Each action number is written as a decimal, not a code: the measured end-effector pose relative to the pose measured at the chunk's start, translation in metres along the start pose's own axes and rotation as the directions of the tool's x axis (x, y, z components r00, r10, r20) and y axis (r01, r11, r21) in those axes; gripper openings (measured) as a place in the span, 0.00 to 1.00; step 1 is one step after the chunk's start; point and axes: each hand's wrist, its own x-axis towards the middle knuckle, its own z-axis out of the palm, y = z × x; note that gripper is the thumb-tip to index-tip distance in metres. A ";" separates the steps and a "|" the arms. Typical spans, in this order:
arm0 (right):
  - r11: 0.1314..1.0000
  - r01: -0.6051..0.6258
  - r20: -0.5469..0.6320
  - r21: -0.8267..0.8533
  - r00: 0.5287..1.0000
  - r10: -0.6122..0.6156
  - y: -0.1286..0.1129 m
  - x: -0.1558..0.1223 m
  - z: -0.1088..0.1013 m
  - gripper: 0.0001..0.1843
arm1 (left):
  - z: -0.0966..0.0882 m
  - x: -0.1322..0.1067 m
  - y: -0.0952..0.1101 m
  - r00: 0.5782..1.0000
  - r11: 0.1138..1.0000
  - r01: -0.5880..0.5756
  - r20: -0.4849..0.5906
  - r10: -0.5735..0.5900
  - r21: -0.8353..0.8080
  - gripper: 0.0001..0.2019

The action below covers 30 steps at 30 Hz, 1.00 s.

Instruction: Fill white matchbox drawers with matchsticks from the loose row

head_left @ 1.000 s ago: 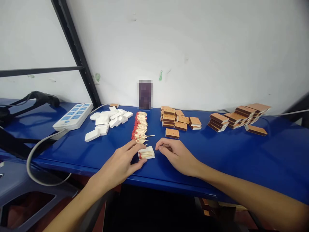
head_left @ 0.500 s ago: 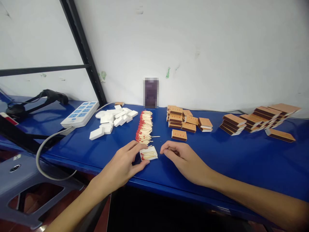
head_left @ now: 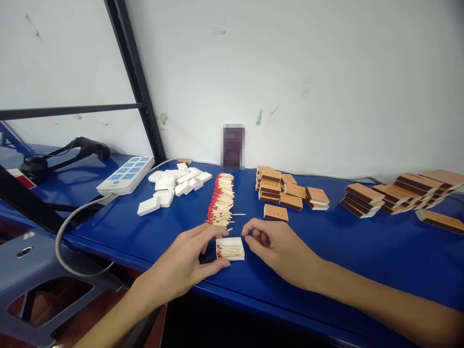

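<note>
On the blue tabletop [head_left: 311, 232], your left hand [head_left: 192, 253] holds the white tray [head_left: 231, 240] near the match pile [head_left: 222, 200], while your right hand [head_left: 279, 246] curls beside it, thumb and fingertip narrowed together.

The left hand [head_left: 188, 256] and right hand [head_left: 286, 256] were bare and slim-fingered; the left forearm [head_left: 125, 309], lower left of the frame, and right forearm [head_left: 377, 297], lower right, were bare too.

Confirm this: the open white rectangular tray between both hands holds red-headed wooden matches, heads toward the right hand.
Wrong: the head view shows the red heads toward the bare left hand. The open white rectangular tray does lie between it and the right hand, holding wooden matches.
</note>
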 end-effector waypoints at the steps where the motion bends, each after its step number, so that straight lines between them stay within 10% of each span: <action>1: 0.998 0.052 0.023 -0.041 0.998 -0.051 0.001 0.005 -0.002 0.06 | -0.001 0.000 0.001 1.000 1.000 0.010 0.000 -0.010 -0.011 0.19; 8: 0.970 0.207 0.216 -0.125 0.960 -0.177 0.009 0.038 -0.011 0.10 | -0.007 0.006 0.004 0.995 0.991 0.098 0.002 -0.098 -0.088 0.16; 22: 0.966 0.202 0.232 -0.161 0.959 -0.162 0.009 0.037 -0.013 0.06 | -0.006 0.010 0.014 0.990 0.995 0.084 0.110 -0.089 0.055 0.17; 30: 0.946 0.282 0.291 -0.158 0.929 -0.228 0.009 0.042 -0.014 0.07 | -0.038 0.016 -0.018 0.999 0.986 0.047 0.013 -0.050 0.158 0.13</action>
